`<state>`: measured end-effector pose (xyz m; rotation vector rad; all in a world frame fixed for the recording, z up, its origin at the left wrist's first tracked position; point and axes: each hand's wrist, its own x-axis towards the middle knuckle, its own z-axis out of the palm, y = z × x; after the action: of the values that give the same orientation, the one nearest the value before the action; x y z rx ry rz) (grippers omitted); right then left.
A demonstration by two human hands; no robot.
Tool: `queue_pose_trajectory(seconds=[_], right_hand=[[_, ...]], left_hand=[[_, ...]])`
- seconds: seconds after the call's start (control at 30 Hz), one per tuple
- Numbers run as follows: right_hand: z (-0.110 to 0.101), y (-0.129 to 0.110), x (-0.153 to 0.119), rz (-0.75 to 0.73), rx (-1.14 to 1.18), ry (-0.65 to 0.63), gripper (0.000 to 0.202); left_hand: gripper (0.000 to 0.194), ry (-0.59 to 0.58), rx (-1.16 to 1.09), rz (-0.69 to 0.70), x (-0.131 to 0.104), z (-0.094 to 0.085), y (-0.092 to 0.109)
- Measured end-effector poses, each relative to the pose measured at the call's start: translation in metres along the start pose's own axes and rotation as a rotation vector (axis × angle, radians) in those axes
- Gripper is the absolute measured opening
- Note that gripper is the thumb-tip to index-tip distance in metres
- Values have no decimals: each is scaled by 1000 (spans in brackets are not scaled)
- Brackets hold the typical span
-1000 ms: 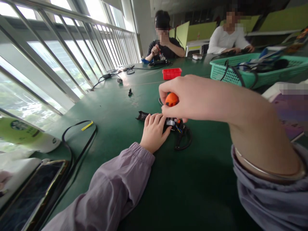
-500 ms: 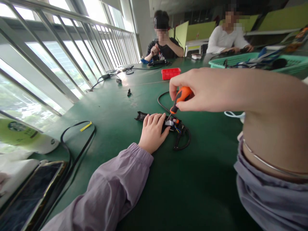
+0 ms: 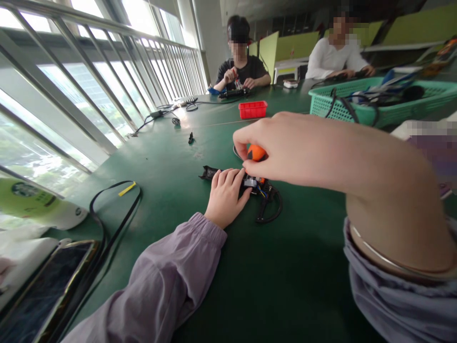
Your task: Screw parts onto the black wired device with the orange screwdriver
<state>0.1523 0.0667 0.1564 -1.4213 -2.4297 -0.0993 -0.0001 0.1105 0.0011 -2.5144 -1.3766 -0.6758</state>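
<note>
On the green table lies an opened black casing (image 3: 209, 172) of an electrical device, with a grey block (image 3: 250, 183) and coloured wires showing at its right end. My left hand (image 3: 224, 197) is wrapped over the casing and presses it to the table, thumb near the grey block. Closed around an orange and black screwdriver (image 3: 256, 153) is my right hand (image 3: 282, 147), just above the casing beside my left fingertips. The screwdriver's shaft and tip are hidden by my hands. A black curved cord (image 3: 279, 207) loops beside the casing's right end.
A small black part (image 3: 190, 138) and a red box (image 3: 253, 109) lie beyond my hands. A green basket (image 3: 319, 105) of cables stands at back right. A phone (image 3: 50, 290), a black strap (image 3: 119, 224) and a cup (image 3: 35, 197) are left. Two people sit opposite.
My right hand has moved down and left with the screwdriver, now closer to my left fingers and covering the shaft. My left hand stays on the casing. One person opposite has lowered a hand.
</note>
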Motion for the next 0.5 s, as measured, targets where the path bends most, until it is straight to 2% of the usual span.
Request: queue_pose_trajectory(seconds=[0.13, 0.23, 0.3, 0.37, 0.43, 0.5], right_hand=[[-1, 17, -2, -59, 4, -73, 17], [-1, 26, 6, 73, 35, -102, 11], [-1, 27, 13, 190, 26, -85, 25], [-1, 23, 18, 234, 2, -39, 31], [-2, 14, 19, 181, -19, 8, 26], [-1, 2, 16, 64, -24, 16, 18]], left_hand=[[42, -25, -6, 3, 0, 0, -1], [43, -31, -14, -7, 0, -2, 0], [44, -33, -21, -14, 1, -3, 1], [44, -32, -24, -15, 1, -4, 2], [43, -27, -24, -13, 1, -4, 3], [40, -22, -26, -18, 1, -3, 3]])
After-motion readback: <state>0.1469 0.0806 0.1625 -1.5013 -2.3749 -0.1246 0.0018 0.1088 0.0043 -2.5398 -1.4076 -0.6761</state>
